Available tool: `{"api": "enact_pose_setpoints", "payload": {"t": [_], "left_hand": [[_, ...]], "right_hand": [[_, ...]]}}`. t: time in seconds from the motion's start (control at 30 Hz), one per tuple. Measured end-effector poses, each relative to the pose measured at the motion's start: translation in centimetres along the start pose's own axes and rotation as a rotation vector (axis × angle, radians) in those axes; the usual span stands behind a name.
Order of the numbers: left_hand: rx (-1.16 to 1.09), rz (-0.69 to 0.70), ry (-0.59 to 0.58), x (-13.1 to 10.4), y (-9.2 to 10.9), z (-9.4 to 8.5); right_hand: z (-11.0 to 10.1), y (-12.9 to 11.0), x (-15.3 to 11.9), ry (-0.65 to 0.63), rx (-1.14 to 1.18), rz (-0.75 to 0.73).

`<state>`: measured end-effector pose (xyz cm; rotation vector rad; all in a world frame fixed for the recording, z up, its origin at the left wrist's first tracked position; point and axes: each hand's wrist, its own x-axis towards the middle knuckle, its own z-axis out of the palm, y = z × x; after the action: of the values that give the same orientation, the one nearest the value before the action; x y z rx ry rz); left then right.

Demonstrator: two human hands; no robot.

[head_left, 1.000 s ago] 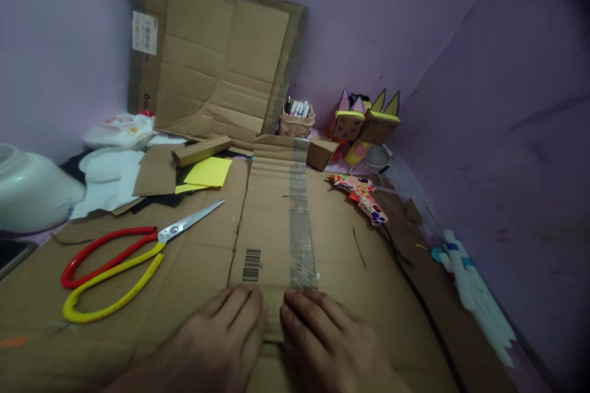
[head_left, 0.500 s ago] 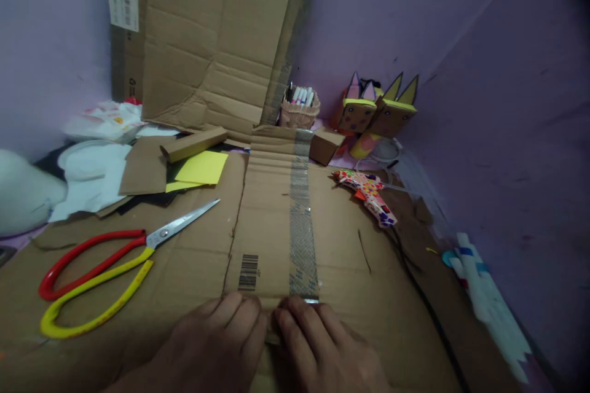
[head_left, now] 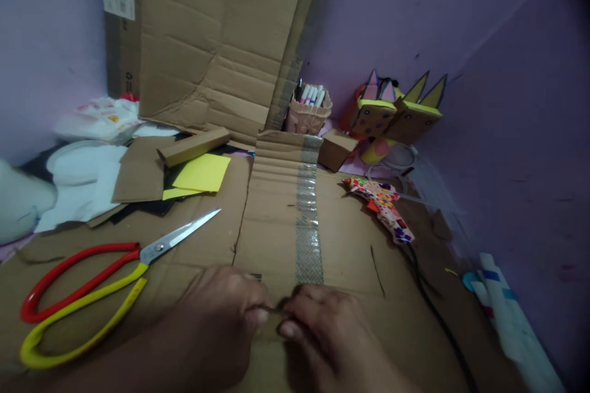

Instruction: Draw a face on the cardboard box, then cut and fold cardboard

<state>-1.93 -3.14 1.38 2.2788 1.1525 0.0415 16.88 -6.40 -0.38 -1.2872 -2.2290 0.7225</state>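
My left hand and my right hand are close together at the near end of a long cardboard piece. A thin brown cardboard strip shows between their pinched fingers. I cannot tell whether it is a loose strip or the near edge of the long piece. Shiny patterned tape runs down that piece, and my left hand covers most of its barcode. On the left lie open scissors with one red and one yellow handle.
A flowered glue gun lies right, its black cord running forward. Behind are a marker cup, a small cardboard box and cardboard figures. Yellow paper and scraps lie back left. A large cardboard sheet leans on the wall.
My hands have gone from pressing on the cardboard's near end to pinching a thin strip between them. My left hand now covers most of the barcode. The view has shifted slightly.
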Motion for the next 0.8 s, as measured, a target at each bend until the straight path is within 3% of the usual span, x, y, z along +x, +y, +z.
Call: {"api": "enact_pose_setpoints", "payload": {"t": [0.1,0.3,0.43,0.63,0.7,0.8], "left_hand": [[-0.055,-0.018,0.056,-0.8,0.2,0.3],[0.287,0.282,0.475,-3.6,0.9,2.5],[0.421,0.342,0.705,-4.2,1.4,4.0],[0.55,0.291,0.765,-4.1,1.0,5.6],[0.583,0.359,0.729,-4.1,0.8,4.8],[0.49,0.388,0.541,-3.5,0.8,2.6]], "right_hand": [[0.2,-0.1,-0.6,0.057,-0.054,-0.062],[0.7,-0.1,-1.7,0.237,-0.189,-0.409],[0.2,-0.4,-1.9,0.25,-0.263,-0.465],[0.8,-0.5,-2.6,0.346,-0.49,-0.458],[1.2,-0.3,-2.6,0.342,-0.499,-0.424],[1.2,-0.1,-2.0,0.356,-0.376,-0.323]]}}
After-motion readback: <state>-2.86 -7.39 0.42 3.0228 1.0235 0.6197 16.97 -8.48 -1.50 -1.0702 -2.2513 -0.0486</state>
